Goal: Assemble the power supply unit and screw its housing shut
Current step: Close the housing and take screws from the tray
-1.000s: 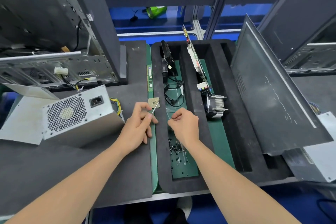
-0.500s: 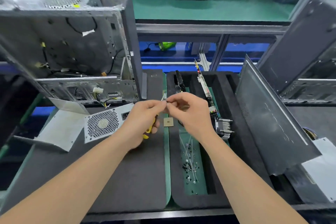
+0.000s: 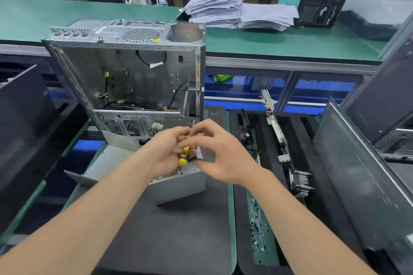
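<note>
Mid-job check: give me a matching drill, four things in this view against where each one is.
Things:
1 screwdriver
2 power supply
3 papers
4 screws

Places:
A far green bench
B foam tray, right
C in the left hand
D black mat, centre

Pairs: 1-C, 2-D, 3-A, 4-B

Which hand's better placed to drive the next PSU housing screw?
Likely left: the left hand grips the yellow screwdriver over the power supply unit; the right hand sits by its shaft end.
</note>
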A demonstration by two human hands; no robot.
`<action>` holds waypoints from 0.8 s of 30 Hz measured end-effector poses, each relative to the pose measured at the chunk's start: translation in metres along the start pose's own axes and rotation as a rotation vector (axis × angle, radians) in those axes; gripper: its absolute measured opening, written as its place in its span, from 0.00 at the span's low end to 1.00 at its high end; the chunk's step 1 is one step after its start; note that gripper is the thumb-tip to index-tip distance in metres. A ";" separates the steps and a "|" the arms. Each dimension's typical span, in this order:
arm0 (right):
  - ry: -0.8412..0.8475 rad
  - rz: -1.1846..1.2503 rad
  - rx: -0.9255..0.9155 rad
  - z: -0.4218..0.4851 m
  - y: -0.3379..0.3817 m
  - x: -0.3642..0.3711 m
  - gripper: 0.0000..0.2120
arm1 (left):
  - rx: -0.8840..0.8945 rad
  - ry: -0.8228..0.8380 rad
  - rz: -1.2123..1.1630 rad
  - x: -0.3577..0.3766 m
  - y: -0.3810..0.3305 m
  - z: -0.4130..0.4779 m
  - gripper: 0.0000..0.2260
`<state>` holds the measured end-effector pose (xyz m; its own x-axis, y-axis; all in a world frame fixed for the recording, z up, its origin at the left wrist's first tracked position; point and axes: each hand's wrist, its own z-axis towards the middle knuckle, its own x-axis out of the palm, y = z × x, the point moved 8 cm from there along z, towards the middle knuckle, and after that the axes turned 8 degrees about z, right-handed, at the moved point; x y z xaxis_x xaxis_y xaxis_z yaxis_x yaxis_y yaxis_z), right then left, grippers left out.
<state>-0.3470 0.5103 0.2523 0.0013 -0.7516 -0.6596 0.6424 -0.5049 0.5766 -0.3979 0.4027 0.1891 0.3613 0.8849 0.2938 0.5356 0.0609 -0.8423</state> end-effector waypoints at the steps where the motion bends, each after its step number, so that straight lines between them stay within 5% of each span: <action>1: 0.068 -0.069 -0.020 0.002 0.002 0.011 0.20 | -0.017 -0.001 -0.049 -0.002 0.000 0.001 0.11; 4: 0.057 -0.126 -0.052 0.010 0.002 0.026 0.16 | -0.067 0.042 -0.119 -0.009 0.002 0.003 0.14; 7: -0.141 -0.060 -0.029 0.014 -0.003 0.021 0.12 | 0.045 0.022 -0.044 -0.022 -0.004 0.009 0.10; 10: -0.509 0.264 0.259 0.010 -0.027 -0.008 0.05 | 0.282 -0.159 0.376 -0.047 -0.016 0.010 0.07; 13: -0.753 0.496 0.340 0.007 -0.039 -0.029 0.04 | 0.480 -0.234 0.764 -0.056 -0.022 0.007 0.08; 24: -0.768 0.530 0.346 0.013 -0.029 -0.033 0.08 | 0.596 -0.206 0.835 -0.061 -0.023 0.006 0.08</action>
<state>-0.3757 0.5439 0.2632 -0.3515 -0.9250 0.1443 0.4432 -0.0286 0.8960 -0.4364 0.3503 0.1884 0.2761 0.8088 -0.5193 -0.3076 -0.4375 -0.8450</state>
